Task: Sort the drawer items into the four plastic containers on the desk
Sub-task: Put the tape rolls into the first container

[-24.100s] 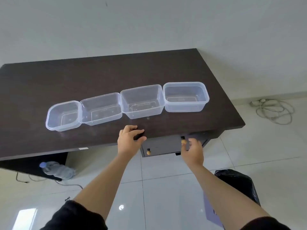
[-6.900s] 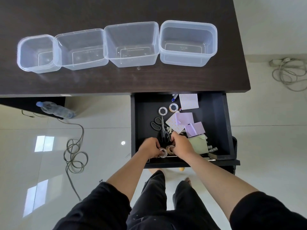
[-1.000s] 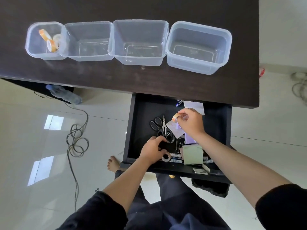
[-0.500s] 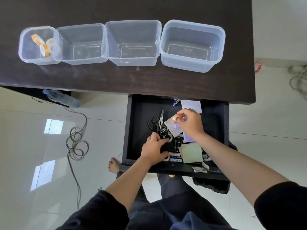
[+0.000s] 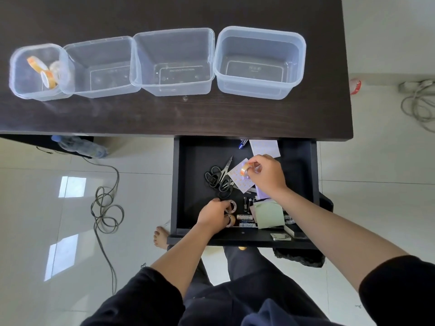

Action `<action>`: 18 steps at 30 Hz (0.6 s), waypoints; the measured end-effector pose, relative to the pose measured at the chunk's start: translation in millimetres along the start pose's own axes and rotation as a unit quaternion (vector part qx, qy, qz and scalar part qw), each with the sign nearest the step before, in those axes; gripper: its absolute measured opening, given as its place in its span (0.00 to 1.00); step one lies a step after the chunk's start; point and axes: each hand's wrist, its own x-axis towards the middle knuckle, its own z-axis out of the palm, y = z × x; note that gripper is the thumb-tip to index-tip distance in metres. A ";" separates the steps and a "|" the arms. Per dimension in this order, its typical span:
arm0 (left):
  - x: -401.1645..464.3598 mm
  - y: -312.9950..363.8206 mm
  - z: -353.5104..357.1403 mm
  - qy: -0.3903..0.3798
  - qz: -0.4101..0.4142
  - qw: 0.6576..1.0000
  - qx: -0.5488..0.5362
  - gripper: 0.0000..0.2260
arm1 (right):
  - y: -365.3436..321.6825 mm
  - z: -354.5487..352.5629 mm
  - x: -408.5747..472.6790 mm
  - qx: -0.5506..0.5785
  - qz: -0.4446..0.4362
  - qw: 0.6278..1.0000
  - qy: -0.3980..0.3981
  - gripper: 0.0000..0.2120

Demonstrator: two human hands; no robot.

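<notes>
Scissors (image 5: pixel 217 178) shifted; "ETERNOX" battery (image 5: pixel 247 224) unmoved.

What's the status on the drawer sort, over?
Right hand pinching a tape roll; left hand gripping tape rolls in the drawer. Leftmost container holds tape; other three empty. Nothing blocking.

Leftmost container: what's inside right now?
The leftmost container holds tape rolls: two orange-edged ones and a paler one behind them. The clear wall blurs them, so an exact count or anything hidden underneath can't be confirmed.
</notes>
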 end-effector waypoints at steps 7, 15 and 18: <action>-17.2 0.3 -19.7 0.058 0.011 0.997 -0.052 0.12 | -13.0 -2.5 -10.6 -0.001 0.000 1.000 0.008 0.06; -46.5 -30.9 -74.7 0.153 0.033 0.983 -0.095 0.11 | -80.9 20.6 -24.3 -0.021 -0.058 0.998 -0.016 0.08; -59.2 -58.7 -112.0 0.197 0.031 0.975 -0.100 0.12 | -124.4 35.2 -25.3 -0.021 -0.093 0.995 -0.029 0.09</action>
